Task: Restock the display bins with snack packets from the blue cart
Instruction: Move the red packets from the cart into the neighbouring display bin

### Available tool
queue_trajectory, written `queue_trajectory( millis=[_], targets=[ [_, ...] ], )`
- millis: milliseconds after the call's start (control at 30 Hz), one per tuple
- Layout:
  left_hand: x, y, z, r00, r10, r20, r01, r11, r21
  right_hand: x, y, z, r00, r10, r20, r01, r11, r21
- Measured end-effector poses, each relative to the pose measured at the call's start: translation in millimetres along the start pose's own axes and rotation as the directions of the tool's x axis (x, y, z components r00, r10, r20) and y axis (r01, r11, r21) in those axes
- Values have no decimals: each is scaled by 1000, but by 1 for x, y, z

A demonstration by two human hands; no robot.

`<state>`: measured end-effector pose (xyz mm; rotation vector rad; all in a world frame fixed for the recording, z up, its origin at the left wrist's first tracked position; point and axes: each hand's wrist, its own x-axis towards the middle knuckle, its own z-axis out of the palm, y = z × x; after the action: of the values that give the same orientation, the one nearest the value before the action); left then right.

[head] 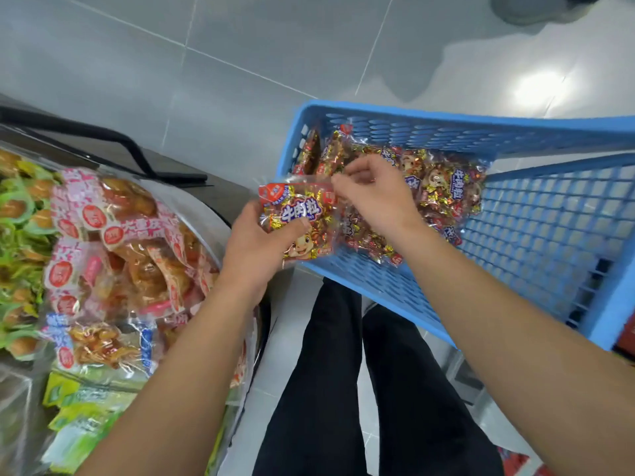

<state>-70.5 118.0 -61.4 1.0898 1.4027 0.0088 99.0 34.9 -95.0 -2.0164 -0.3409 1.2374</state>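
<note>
A blue slatted cart [536, 242] stands to the right of my legs, with several clear packets of red and gold wrapped sweets [443, 190] piled in its far corner. My left hand [254, 249] grips one such snack packet [297, 218] over the cart's near left rim, thumb across its front. My right hand [374, 197] pinches the top edge of that packet beside the pile. The display bins [113, 249] lie to the left, heaped with pink and clear packets of brown snacks.
Green packets [20, 214] fill the bin at the far left, and light green packs [82, 417] lie in the lower bin. A black bar [113, 142] runs behind the bins. My legs in black trousers [347, 389] stand between bins and cart on a grey tiled floor.
</note>
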Motion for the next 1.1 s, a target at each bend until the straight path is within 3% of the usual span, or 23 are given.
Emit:
queue_trajectory(
  millis=[67, 167, 300, 467, 700, 867, 1100],
  targets=[
    [-1, -1, -9, 999, 20, -47, -21, 1000, -20, 23, -2, 11, 991, 104, -85, -99, 993, 62],
    [-5, 2, -16, 997, 22, -79, -25, 999, -37, 53, -5, 28, 974, 220, -62, -215, 973, 77],
    [-8, 6, -20, 994, -2, -108, -7, 997, -83, 59, 3, 31, 961, 247, -128, -252, 967, -26],
    [-13, 10, -22, 994, -4, -110, -10, 992, -126, 10, 25, -13, 957, 280, -83, -270, 957, 108],
    [-61, 27, -16, 996, 41, -80, -48, 995, -83, -89, 13, -83, 980, 201, 0, -196, 957, 214],
    [-127, 28, -13, 989, 103, -106, -112, 991, -77, -151, -15, -120, 992, 20, 126, -40, 987, 153],
    [-250, -8, -14, 969, 129, -212, -190, 936, -297, -244, -44, -145, 936, -231, 267, 243, 970, -10]
  ],
)
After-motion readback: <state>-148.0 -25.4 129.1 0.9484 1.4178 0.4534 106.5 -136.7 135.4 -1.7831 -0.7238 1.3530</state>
